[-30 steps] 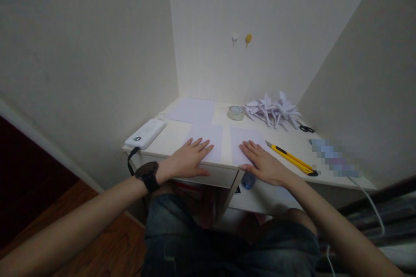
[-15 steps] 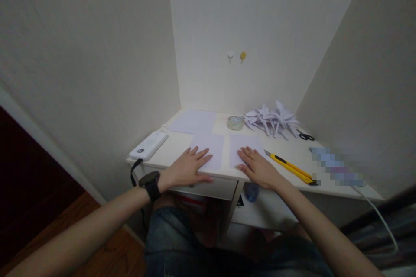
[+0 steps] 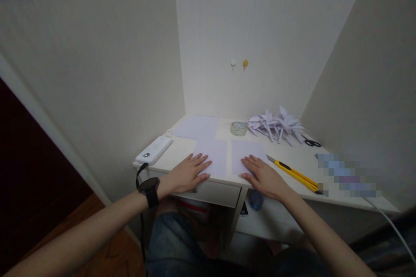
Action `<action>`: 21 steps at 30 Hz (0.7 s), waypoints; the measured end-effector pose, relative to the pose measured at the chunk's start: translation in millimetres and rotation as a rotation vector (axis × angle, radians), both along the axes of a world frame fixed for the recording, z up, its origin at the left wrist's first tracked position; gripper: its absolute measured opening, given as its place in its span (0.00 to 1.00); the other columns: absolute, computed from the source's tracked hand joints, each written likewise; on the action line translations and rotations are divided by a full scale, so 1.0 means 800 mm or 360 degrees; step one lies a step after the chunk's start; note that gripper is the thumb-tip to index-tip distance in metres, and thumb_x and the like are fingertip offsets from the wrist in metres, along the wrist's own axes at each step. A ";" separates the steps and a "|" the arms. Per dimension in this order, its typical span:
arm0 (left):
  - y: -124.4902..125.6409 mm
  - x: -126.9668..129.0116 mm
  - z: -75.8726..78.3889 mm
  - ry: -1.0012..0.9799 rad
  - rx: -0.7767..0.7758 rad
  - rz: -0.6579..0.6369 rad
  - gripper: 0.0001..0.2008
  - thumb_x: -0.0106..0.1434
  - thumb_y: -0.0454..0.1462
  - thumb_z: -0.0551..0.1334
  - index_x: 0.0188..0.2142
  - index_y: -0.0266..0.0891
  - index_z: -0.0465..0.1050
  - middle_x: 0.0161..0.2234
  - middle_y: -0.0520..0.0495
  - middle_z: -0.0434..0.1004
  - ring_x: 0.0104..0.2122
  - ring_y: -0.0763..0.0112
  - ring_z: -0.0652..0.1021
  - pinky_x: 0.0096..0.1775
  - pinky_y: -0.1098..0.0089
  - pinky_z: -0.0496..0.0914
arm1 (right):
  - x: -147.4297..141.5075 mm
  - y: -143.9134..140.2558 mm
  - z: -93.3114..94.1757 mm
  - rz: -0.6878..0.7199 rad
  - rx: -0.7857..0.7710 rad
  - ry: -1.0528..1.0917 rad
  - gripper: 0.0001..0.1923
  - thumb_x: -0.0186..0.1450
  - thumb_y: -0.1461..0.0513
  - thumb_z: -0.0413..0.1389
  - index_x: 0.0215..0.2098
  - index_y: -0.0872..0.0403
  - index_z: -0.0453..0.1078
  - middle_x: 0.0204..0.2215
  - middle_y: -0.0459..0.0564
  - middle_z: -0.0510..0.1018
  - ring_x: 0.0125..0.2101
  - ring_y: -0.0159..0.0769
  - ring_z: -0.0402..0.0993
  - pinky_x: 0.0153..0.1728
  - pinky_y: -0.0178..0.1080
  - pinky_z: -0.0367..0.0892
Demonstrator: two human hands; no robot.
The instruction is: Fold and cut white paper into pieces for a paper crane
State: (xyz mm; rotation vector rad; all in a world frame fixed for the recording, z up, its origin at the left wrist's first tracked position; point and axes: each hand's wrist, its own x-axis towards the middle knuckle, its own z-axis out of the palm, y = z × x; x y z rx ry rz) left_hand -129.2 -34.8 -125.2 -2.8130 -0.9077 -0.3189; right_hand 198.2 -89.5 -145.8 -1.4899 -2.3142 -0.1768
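Observation:
My left hand (image 3: 188, 174) lies flat, fingers spread, on the near edge of a pale lilac paper sheet (image 3: 212, 153) on a small white desk (image 3: 182, 145). A black watch (image 3: 148, 190) is on that wrist. My right hand (image 3: 263, 175) rests flat on a second lilac sheet (image 3: 245, 151) just to the right. Neither hand grips anything. A third, larger sheet (image 3: 197, 126) lies further back on the left.
A yellow utility knife (image 3: 294, 173) lies right of my right hand. Behind are a tape roll (image 3: 238, 128), a pile of folded paper shapes (image 3: 276, 123) and black scissors (image 3: 312, 142). A white power bank (image 3: 154, 149) with a cable sits at the left edge. Walls enclose the desk on three sides.
The view has tilted up and shifted slightly, so the desk sits lower in the picture. Both hands stay flat on their sheets with almost no movement.

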 end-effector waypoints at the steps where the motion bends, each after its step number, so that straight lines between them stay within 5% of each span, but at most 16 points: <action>1: 0.004 -0.002 -0.001 0.0005 -0.0055 0.0048 0.29 0.72 0.52 0.44 0.66 0.43 0.57 0.66 0.40 0.57 0.65 0.53 0.59 0.63 0.50 0.53 | 0.000 0.000 -0.001 0.0001 0.0006 0.0008 0.31 0.70 0.47 0.45 0.63 0.58 0.64 0.61 0.60 0.67 0.63 0.51 0.58 0.62 0.54 0.57; 11: 0.083 -0.007 0.013 0.0043 -0.0478 0.0320 0.33 0.70 0.56 0.37 0.67 0.46 0.55 0.68 0.43 0.51 0.67 0.51 0.53 0.63 0.48 0.46 | -0.001 0.000 0.000 0.0008 -0.0052 -0.0031 0.31 0.70 0.47 0.45 0.61 0.60 0.67 0.61 0.63 0.67 0.63 0.52 0.59 0.63 0.55 0.55; 17: 0.139 0.008 0.021 0.0035 -0.0416 0.0352 0.27 0.72 0.49 0.42 0.65 0.44 0.57 0.67 0.41 0.56 0.65 0.60 0.59 0.63 0.50 0.50 | -0.003 -0.002 0.003 0.0028 -0.0081 -0.0016 0.31 0.70 0.47 0.46 0.62 0.58 0.65 0.62 0.61 0.65 0.63 0.51 0.60 0.62 0.55 0.56; 21: 0.145 0.022 0.023 0.0054 -0.0248 0.0412 0.25 0.71 0.45 0.44 0.63 0.42 0.61 0.65 0.41 0.59 0.64 0.58 0.60 0.62 0.50 0.53 | -0.005 -0.001 0.004 0.0047 -0.0110 0.0031 0.31 0.70 0.47 0.46 0.62 0.57 0.65 0.62 0.59 0.65 0.63 0.49 0.59 0.63 0.53 0.54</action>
